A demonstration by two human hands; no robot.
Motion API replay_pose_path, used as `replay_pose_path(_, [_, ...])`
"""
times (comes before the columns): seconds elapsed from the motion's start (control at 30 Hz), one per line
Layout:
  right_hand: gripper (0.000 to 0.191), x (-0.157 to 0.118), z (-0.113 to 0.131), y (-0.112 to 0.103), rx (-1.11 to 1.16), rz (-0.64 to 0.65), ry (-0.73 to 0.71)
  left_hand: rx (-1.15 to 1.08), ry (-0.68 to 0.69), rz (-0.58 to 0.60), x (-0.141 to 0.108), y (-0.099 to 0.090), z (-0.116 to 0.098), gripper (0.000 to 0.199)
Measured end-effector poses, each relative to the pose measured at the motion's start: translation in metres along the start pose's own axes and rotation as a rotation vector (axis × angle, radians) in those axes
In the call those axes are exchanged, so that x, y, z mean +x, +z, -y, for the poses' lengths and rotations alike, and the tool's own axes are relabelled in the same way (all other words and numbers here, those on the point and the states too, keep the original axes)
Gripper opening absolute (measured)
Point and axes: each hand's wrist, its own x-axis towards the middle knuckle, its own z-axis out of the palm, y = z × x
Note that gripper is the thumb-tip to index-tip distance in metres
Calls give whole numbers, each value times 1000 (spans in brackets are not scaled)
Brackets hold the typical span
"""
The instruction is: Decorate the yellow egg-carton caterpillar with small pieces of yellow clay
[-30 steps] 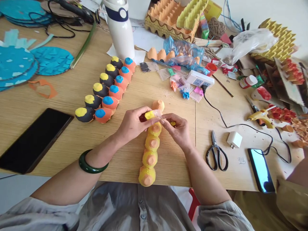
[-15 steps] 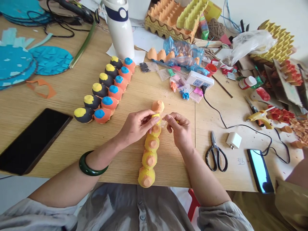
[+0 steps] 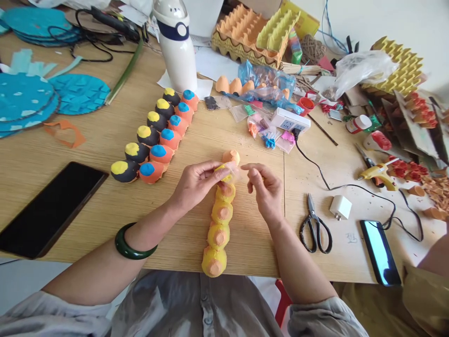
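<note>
Fingers of the left hand [image 3: 191, 185], in the head view, are closed in a pinch, and I see them holding a small yellow piece in clear film [image 3: 228, 171]. It hangs over the far part of a row of joined cups [image 3: 221, 213], which runs away from the table's near edge; most cups are yellow with orange tips, and the farthest is plain orange. The right hand [image 3: 266, 187] is just beside the film, forefinger reaching toward it, thumb close under, other fingers curled. A speck of yellow seems to show inside that curl, but it is too small for me to be sure, and I cannot tell whether thumb and forefinger meet.

To the left I have a double row of cups, black with yellow tops [image 3: 136, 152] alongside orange with blue tops [image 3: 166, 137], then a dark phone [image 3: 52, 208] lying flat. Beyond them a white bottle [image 3: 177, 54] stands upright on paper. On my right lie black-handled scissors [image 3: 312, 227], a white plug [image 3: 340, 207] and a lit phone [image 3: 380, 252], with a yellow glue gun [image 3: 379, 173] farther out. Another person's arm [image 3: 435, 260] shows at the right edge. Ahead, a white power strip [image 3: 291, 120] sits near small clay packets [image 3: 268, 140].
</note>
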Motion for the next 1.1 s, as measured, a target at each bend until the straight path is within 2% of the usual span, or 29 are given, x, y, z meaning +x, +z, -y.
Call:
replay_pose_path(0.07, [41, 2, -1, -1, 31, -40, 44, -99, -24, -36, 1, 0, 3, 39])
replay_pose_path(0.2, [55, 4, -3, 3, 75, 63, 102, -164, -22, 24, 0, 3, 3, 37])
replay_pose_path(0.3, [47, 2, -4, 7, 92, 49, 119, -118, 12, 58, -2, 4, 1, 38])
replay_pose_path(0.5, [38, -1, -4, 7, 67, 68, 116, -11, 100, 46, -2, 1, 2, 37])
replay_pose_path(0.67, [42, 1, 0, 5, 78, 133, 144, 19, 33, -14, -2, -1, -3, 40])
replay_pose_path(0.77, [44, 3, 1, 3, 111, 153, 164, 56, 40, -50, -2, -2, -6, 43])
replay_pose_path(0.97, [41, 3, -4, 3, 128, 55, 171, 119, 76, 73, -3, -5, -7, 41])
replay_pose_path(1.1, [42, 1, -3, 3, 112, 11, 136, 217, 108, 53, -5, -6, -4, 38])
